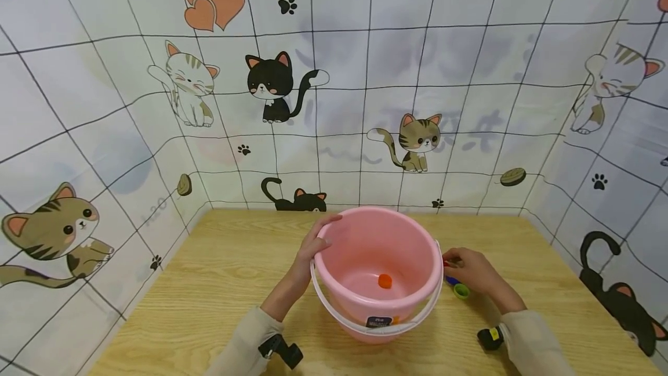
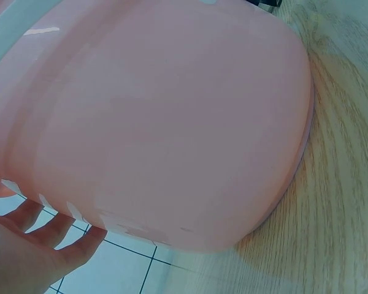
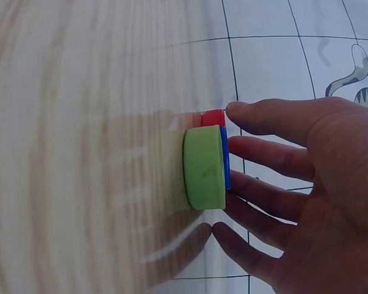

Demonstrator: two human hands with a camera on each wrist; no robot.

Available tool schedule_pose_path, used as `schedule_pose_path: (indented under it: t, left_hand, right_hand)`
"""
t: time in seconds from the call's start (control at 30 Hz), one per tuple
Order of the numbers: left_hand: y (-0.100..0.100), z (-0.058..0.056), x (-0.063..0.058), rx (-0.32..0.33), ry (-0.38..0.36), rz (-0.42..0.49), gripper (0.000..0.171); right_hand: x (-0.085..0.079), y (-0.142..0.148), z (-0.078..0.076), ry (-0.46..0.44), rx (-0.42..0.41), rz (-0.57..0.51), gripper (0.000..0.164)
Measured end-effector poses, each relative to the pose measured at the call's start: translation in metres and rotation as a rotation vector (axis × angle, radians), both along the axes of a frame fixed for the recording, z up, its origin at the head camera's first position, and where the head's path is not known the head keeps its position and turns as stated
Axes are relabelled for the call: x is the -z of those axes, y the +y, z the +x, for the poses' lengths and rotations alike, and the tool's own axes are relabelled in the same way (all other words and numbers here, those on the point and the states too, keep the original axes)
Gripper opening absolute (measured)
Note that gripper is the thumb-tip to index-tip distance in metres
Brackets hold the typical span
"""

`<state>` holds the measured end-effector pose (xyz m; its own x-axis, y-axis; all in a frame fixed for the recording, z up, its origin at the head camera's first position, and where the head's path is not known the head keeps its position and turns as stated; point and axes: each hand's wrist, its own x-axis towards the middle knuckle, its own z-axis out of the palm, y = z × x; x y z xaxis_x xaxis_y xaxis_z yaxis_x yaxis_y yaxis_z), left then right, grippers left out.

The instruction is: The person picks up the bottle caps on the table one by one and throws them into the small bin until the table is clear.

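A pink bucket stands upright on the wooden table, its white handle hanging down in front. My left hand grips the rim on the left, thumb at the inner side and fingers along the outer wall; the left wrist view shows the bucket's wall close up. Inside, on the bottom, lies a small orange cap. Right of the bucket, my right hand reaches with loosely bent fingers over a red cap. Beside that are a green cap and a blue cap, partly hidden behind the green one.
The wooden table extends around the bucket. Behind it and at both sides hangs a white cloth printed with cats and grid lines. Black wrist cameras sit on both sleeves.
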<state>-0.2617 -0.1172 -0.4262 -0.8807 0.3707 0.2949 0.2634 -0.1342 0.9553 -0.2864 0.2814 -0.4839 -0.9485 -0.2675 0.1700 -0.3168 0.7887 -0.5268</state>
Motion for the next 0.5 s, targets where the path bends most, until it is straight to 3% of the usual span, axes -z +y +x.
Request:
schedule_pose_path:
  t: [0.5]
  left_hand:
    - [-0.0011, -0.0017, 0.0013, 0.011, 0.004, 0.002, 0.06]
  right_hand:
    - [-0.0011, -0.0044, -0.0001, 0.024, -0.024, 0.01, 0.021]
